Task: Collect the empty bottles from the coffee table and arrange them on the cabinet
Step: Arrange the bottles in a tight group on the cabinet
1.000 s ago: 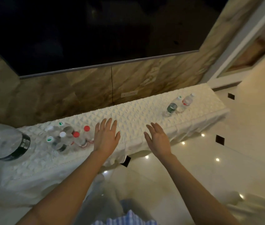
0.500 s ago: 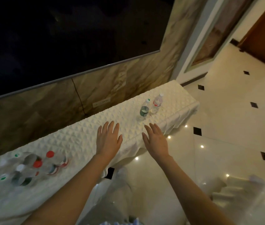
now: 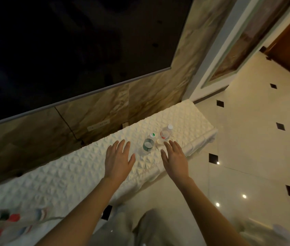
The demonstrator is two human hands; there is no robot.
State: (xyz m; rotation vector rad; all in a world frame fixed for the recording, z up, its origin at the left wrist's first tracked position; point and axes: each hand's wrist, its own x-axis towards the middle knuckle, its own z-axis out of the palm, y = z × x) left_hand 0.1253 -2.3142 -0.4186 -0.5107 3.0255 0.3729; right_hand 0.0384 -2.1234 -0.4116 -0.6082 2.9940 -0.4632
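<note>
On the long cabinet (image 3: 80, 174) with its white quilted cover, two clear bottles stand upright close together near the right end: one with a green label (image 3: 148, 143) and, just beyond it, one with a red label (image 3: 165, 133). Both hands reach over the cover with straight, spread fingers, and neither grip holds anything. Left hand (image 3: 118, 160) is just left of the green bottle; right hand (image 3: 175, 159) is just before the red one. More bottles (image 3: 7, 226) show blurred at the lower left.
</note>
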